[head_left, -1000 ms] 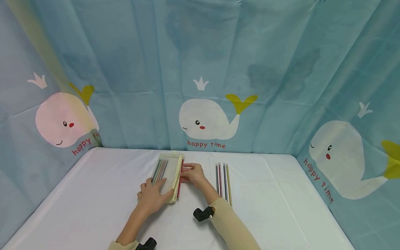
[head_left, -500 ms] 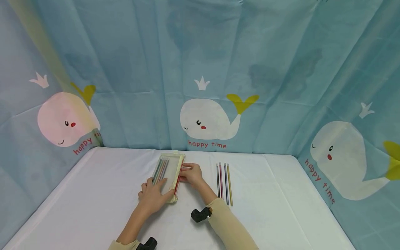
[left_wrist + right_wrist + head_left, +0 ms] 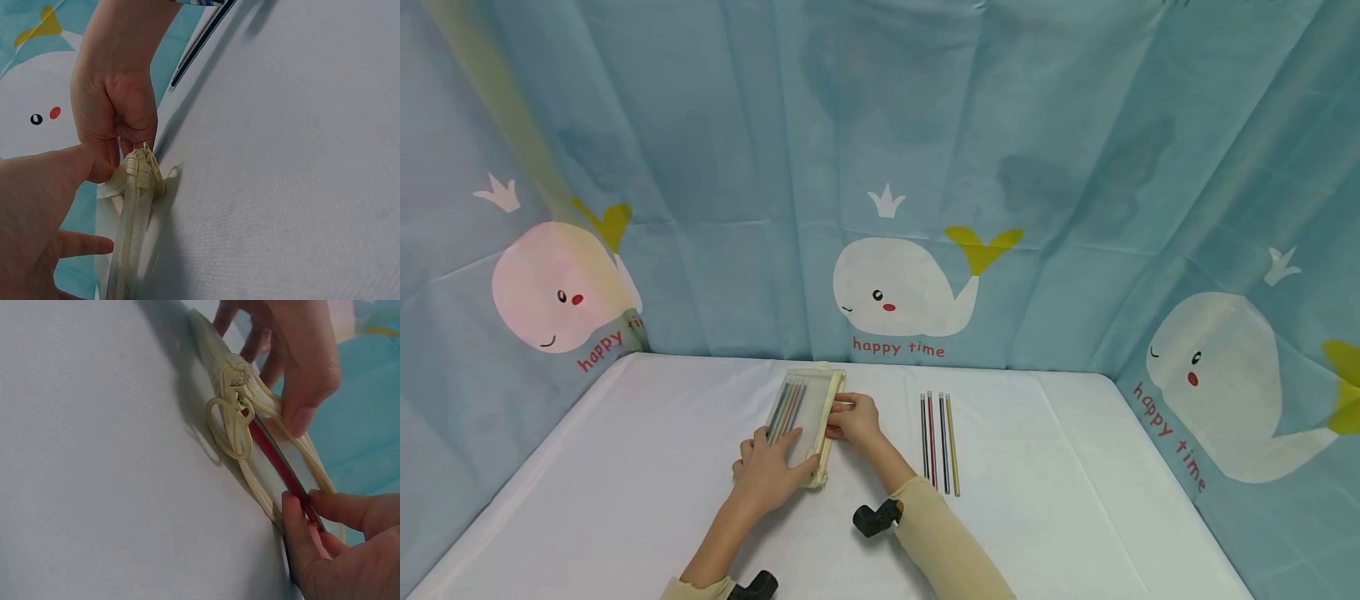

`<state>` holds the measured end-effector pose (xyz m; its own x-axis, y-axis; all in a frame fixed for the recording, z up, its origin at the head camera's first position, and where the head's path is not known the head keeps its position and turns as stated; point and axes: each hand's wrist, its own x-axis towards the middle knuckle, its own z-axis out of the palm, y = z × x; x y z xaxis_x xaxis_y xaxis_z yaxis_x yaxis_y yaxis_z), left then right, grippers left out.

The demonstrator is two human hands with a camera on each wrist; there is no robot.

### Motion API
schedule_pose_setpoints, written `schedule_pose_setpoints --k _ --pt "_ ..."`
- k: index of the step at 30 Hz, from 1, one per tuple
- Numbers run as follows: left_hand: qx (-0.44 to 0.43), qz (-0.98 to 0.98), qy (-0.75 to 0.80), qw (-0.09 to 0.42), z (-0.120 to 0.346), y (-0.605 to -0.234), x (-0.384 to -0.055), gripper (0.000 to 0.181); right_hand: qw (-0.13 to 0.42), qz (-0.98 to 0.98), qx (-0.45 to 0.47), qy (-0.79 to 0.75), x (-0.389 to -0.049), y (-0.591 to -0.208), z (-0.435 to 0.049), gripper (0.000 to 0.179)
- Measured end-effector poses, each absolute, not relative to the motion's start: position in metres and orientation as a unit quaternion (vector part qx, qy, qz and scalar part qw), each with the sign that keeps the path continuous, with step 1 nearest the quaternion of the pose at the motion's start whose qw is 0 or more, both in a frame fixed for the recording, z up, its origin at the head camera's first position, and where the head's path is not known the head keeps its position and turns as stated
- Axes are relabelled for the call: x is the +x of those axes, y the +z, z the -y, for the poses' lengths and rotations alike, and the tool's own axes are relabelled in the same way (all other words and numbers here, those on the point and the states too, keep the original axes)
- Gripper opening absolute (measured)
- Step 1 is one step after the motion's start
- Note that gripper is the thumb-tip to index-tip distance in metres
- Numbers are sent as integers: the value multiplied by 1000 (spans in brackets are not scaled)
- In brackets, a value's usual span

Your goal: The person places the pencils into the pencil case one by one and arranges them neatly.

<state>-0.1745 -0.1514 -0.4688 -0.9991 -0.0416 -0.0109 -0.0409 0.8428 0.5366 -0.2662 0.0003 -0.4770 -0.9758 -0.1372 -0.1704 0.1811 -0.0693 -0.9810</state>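
A see-through mesh pencil case (image 3: 809,417) with pale yellow edging lies on the table, its zip side open toward the right. Several coloured pencils (image 3: 786,410) show through its top. My left hand (image 3: 767,473) holds the case at the near end, fingers spread over it and thumb on the rim of the opening. My right hand (image 3: 859,421) is at the opening, pinching a red pencil (image 3: 273,456) between thumb and fingers. Most of that pencil is inside the case in the right wrist view. A zip pull (image 3: 228,428) hangs at the near corner.
To the right of the case, several pencils lie side by side, among them a red pencil (image 3: 932,437) and a yellow pencil (image 3: 952,446). The table has a white cloth (image 3: 1060,483). A blue curtain (image 3: 737,275) with whale prints stands behind it.
The red pencil has slid from beside the case's right edge in through the opening, guided by my right hand. My left hand stays on the case.
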Motion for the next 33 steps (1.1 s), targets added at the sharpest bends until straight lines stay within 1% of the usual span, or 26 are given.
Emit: schedule_pose_setpoints --k 13,21,33 --pt "22 960 -280 7 151 -469 -174 70 110 -669 2 -735 -262 -479 -10 46" --pt "21 961 -276 8 150 -469 -174 70 119 -679 -25 -724 -259 -483 -31 43" --pt "21 960 -280 7 150 -469 -174 69 132 -698 -55 -702 -250 -477 -64 44"
